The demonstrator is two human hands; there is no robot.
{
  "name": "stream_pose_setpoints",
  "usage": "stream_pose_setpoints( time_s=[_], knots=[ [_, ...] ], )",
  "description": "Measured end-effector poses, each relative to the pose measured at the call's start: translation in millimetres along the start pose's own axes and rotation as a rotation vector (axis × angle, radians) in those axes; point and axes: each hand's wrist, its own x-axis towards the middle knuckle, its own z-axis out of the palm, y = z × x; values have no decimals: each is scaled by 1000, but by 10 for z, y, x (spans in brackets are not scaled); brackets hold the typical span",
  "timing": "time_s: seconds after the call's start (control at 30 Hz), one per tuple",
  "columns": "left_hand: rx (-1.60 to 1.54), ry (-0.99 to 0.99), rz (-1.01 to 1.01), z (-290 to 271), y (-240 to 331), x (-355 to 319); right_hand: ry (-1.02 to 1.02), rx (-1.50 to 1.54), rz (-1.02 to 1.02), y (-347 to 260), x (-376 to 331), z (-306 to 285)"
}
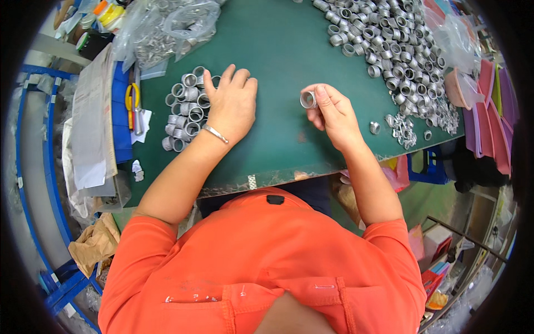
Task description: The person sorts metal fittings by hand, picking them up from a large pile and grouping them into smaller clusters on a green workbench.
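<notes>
A: State the right hand's condition.
B: The right hand pinches one short, silver-grey, cylindrical metal ring between thumb and fingers, at 1 o'clock from view centre.
A: And the left hand?
B: Palm down at 11 o'clock, beside the grouped silver-grey metal rings at 10 o'clock. Cannot tell whether it grasps one.
A: Supporting surface?
B: Dark-green, flat tabletop; loose silver-grey ring heap between 1 and 2 o'clock.
</notes>
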Motion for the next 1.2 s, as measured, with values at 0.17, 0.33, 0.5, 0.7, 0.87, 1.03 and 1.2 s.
stream_pose_setpoints(
  time_s=[0.17,0.33,0.5,0.7,0.87,1.03,1.2],
  knots=[
    [-201,72,-142,-144,-245,-103,179,-1001,-536,153,384,328],
    [-202,42,-451,-375,-816,-468,-108,-1173,-606,238,521,725],
    [-299,21,-385,-292,-871,-876,-142,-1040,-724,405,686,1179],
    [-271,12,-428,-285,-827,-884,-150,-1008,-747,331,749,1057],
    [-312,97,-437,-372,-822,-885,340,-1410,-809,-145,1283,46],
    [-376,241,-408,-481,-751,-653,350,-1721,-698,-206,1487,-981],
    [-476,289,-286,-572,-675,-118,184,-1524,-813,-145,1071,-902]
  ],
)
